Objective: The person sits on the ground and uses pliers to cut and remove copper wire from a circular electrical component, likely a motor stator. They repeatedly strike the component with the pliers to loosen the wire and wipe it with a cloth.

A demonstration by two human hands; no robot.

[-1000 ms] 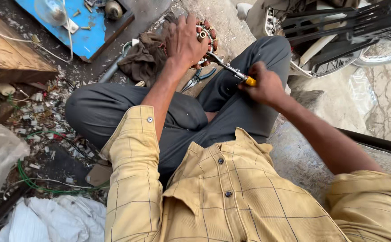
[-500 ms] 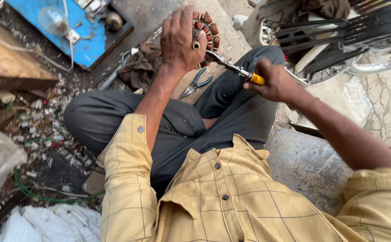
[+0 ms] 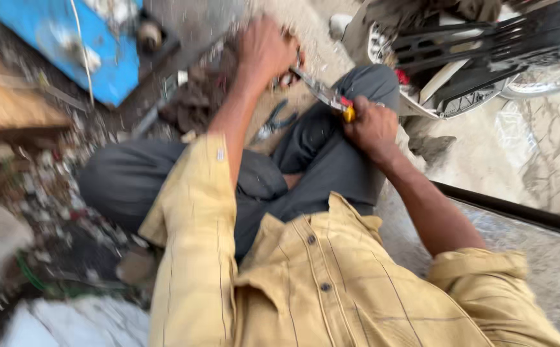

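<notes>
My left hand [image 3: 266, 50] is closed around a round coil-like metal part [image 3: 291, 69] with copper-coloured windings, held out in front of my crossed legs. My right hand [image 3: 371, 125] grips the yellow-and-red handle of a screwdriver [image 3: 323, 92], whose metal shaft points up and left into the part. A pair of blue-handled pliers [image 3: 275, 122] lies on the ground just below the part, between my knees. The picture is blurred by motion.
A blue metal box [image 3: 94, 45] with a white cable stands at the upper left beside a wooden plank [image 3: 10, 106]. Scrap litters the ground at the left. A motorbike's black frame and wheel [image 3: 485, 45] stand at the upper right. White cloth [image 3: 81, 324] lies at the bottom left.
The view has swung and blurred. Both hands stay on the part and the screwdriver, and the screwdriver handle has dropped slightly toward my right knee.
</notes>
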